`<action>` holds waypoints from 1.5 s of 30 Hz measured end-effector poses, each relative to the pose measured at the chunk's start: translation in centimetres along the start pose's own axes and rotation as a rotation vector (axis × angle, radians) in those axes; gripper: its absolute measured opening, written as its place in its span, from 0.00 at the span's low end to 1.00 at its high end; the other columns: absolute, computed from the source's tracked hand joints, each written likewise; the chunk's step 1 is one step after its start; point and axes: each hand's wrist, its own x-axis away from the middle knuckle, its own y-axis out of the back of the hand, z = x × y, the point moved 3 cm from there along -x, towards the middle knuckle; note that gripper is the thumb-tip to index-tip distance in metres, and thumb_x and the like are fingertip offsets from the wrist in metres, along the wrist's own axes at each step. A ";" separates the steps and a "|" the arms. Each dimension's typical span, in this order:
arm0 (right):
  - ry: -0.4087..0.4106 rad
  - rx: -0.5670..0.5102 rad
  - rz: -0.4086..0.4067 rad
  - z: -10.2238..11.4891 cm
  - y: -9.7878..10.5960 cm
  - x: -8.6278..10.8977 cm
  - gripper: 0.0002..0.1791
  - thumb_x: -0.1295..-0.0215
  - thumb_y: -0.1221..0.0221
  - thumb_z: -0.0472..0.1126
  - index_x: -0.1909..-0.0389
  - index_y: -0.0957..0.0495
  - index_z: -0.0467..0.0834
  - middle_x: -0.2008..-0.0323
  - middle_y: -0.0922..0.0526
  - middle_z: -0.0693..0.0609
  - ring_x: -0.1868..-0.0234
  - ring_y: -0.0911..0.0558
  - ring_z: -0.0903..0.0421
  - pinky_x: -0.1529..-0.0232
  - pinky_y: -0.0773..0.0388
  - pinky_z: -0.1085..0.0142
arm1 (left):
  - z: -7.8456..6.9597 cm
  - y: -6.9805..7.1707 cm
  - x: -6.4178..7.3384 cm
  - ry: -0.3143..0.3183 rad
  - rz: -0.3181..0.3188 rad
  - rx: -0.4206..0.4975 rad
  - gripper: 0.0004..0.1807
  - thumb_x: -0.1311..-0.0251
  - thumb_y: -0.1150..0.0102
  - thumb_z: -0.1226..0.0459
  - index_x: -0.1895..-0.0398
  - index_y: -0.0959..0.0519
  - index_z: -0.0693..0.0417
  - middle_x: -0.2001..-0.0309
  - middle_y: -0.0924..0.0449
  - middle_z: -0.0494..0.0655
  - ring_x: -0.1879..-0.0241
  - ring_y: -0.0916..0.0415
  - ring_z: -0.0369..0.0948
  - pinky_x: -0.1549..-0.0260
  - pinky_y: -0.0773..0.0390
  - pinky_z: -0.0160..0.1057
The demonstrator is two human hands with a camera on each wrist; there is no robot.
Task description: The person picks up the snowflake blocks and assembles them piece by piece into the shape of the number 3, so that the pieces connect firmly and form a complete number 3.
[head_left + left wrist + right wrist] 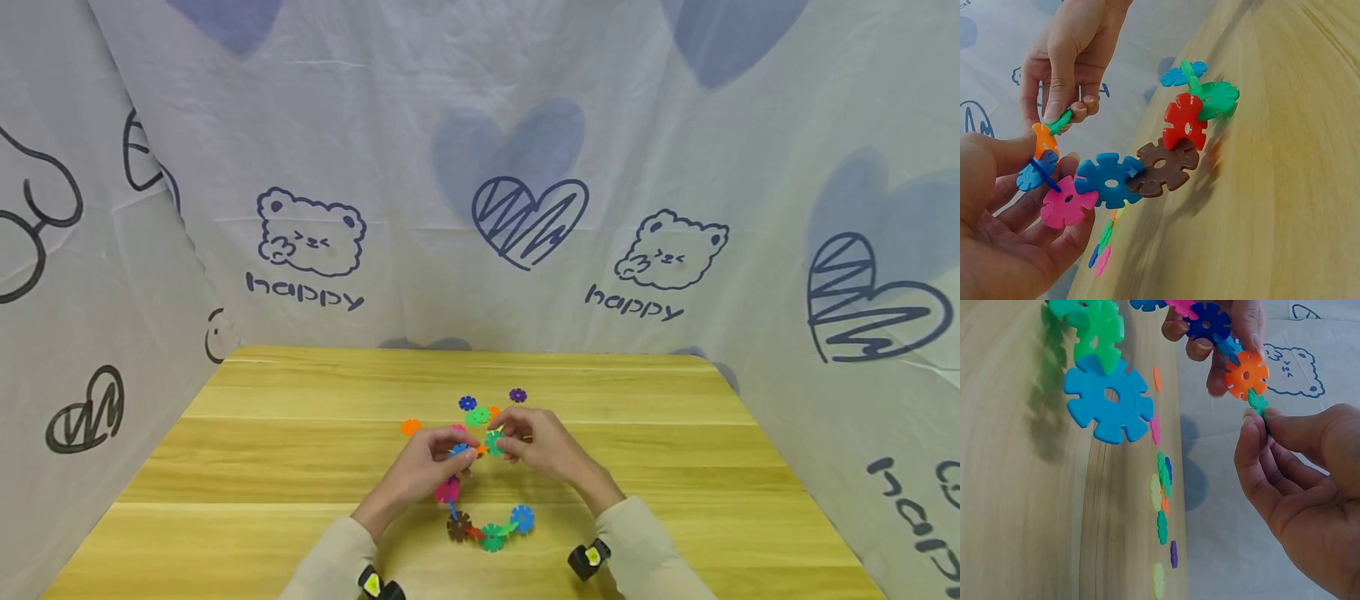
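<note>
Left hand (423,462): pinching the chain (1125,172) at its orange disc (1256,370).
Right hand (540,437): thumb and fingers pinching a green disc (1258,402).
Orange to green: we find the green disc just right of the orange one, edges touching; whether their slots mesh, we cannot tell.
Disc planes: set crosswise; we judge that the joint turns on this angle.
Chain: curving from the left hand toward the near edge of the surface (660,450), then rightward to its blue end disc (522,519).
Loose discs (480,415): toward the far edge.
</note>
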 end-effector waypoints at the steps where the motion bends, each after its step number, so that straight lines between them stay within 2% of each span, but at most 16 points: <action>1: -0.003 -0.008 -0.002 0.0 0.0 0.0 0.09 0.27 0.39 0.32 0.50 0.18 0.38 0.67 0.15 0.44 0.71 0.16 0.54 0.65 0.14 0.50 | 0.0 0.0 0.0 -0.003 0.001 -0.003 0.15 0.28 0.37 0.58 0.46 0.17 0.58 0.48 0.16 0.67 0.57 0.14 0.57 0.64 0.16 0.34; 5: -0.013 -0.016 -0.013 0.1 0.0 0.0 0.08 0.27 0.40 0.32 0.51 0.18 0.38 0.66 0.15 0.44 0.69 0.15 0.48 0.64 0.13 0.50 | -0.1 0.0 0.1 -0.011 0.006 -0.012 0.16 0.28 0.38 0.58 0.45 0.17 0.58 0.48 0.17 0.67 0.59 0.14 0.56 0.64 0.16 0.35; 9: -0.011 -0.001 -0.021 0.1 0.1 0.0 0.07 0.28 0.39 0.32 0.52 0.17 0.39 0.67 0.14 0.45 0.70 0.15 0.48 0.65 0.13 0.51 | -0.3 -0.1 0.1 -0.011 0.004 -0.017 0.15 0.28 0.37 0.59 0.46 0.17 0.59 0.49 0.16 0.67 0.60 0.13 0.54 0.64 0.16 0.35; 16: 0.013 0.017 -0.041 0.2 0.2 0.1 0.06 0.29 0.38 0.33 0.55 0.16 0.38 0.69 0.15 0.44 0.73 0.17 0.49 0.73 0.19 0.69 | -0.7 -0.3 0.2 -0.020 -0.004 -0.022 0.15 0.30 0.36 0.59 0.47 0.16 0.59 0.50 0.15 0.66 0.61 0.13 0.53 0.66 0.16 0.35; 18: 0.018 0.015 -0.048 0.2 0.2 0.2 0.05 0.29 0.37 0.33 0.55 0.16 0.38 0.70 0.15 0.44 0.74 0.17 0.52 0.73 0.17 0.66 | -0.6 -0.3 0.1 -0.023 -0.003 -0.024 0.14 0.30 0.36 0.60 0.48 0.16 0.59 0.50 0.15 0.66 0.61 0.13 0.55 0.66 0.16 0.35; 24: 0.012 -0.004 -0.068 0.4 0.3 0.3 0.05 0.30 0.37 0.31 0.57 0.15 0.37 0.71 0.15 0.44 0.73 0.15 0.47 0.68 0.14 0.49 | -0.7 -0.4 -0.1 -0.021 -0.013 -0.016 0.13 0.30 0.36 0.60 0.49 0.15 0.59 0.52 0.14 0.67 0.59 0.14 0.60 0.66 0.16 0.36; 30: 0.002 -0.018 -0.097 0.4 0.1 0.2 0.04 0.30 0.37 0.29 0.59 0.16 0.36 0.72 0.15 0.44 0.75 0.16 0.53 0.69 0.14 0.51 | -0.9 -0.5 -0.3 -0.046 -0.049 -0.037 0.10 0.31 0.36 0.65 0.52 0.14 0.62 0.55 0.14 0.70 0.60 0.14 0.60 0.66 0.16 0.35; 36: -0.012 -0.036 -0.117 0.5 -0.1 0.2 0.04 0.32 0.37 0.27 0.60 0.16 0.36 0.73 0.16 0.43 0.74 0.15 0.43 0.70 0.14 0.49 | -1.2 -0.6 -0.4 -0.053 -0.074 -0.063 0.09 0.31 0.36 0.66 0.54 0.14 0.63 0.56 0.13 0.69 0.61 0.13 0.60 0.68 0.16 0.35; 39: -0.006 -0.038 -0.123 0.5 -0.2 0.2 0.03 0.32 0.37 0.27 0.61 0.16 0.35 0.73 0.16 0.43 0.74 0.15 0.41 0.71 0.14 0.51 | -1.3 -0.6 -0.4 -0.053 -0.076 -0.068 0.10 0.31 0.36 0.66 0.53 0.13 0.64 0.56 0.13 0.69 0.62 0.13 0.60 0.66 0.13 0.40; 42: 0.000 -0.034 -0.129 0.5 -0.2 0.2 0.03 0.32 0.37 0.27 0.61 0.16 0.36 0.73 0.16 0.43 0.75 0.15 0.43 0.72 0.14 0.54 | -1.5 -0.6 -0.4 -0.055 -0.076 -0.072 0.10 0.31 0.36 0.66 0.53 0.13 0.65 0.57 0.13 0.68 0.63 0.12 0.59 0.63 0.12 0.48; 45: 0.003 -0.023 -0.136 0.5 -0.2 0.2 0.03 0.32 0.37 0.27 0.62 0.16 0.36 0.73 0.16 0.44 0.75 0.15 0.46 0.74 0.14 0.58 | -1.5 -0.6 -0.5 -0.054 -0.078 -0.077 0.10 0.31 0.36 0.67 0.54 0.13 0.65 0.57 0.13 0.67 0.63 0.12 0.59 0.62 0.12 0.51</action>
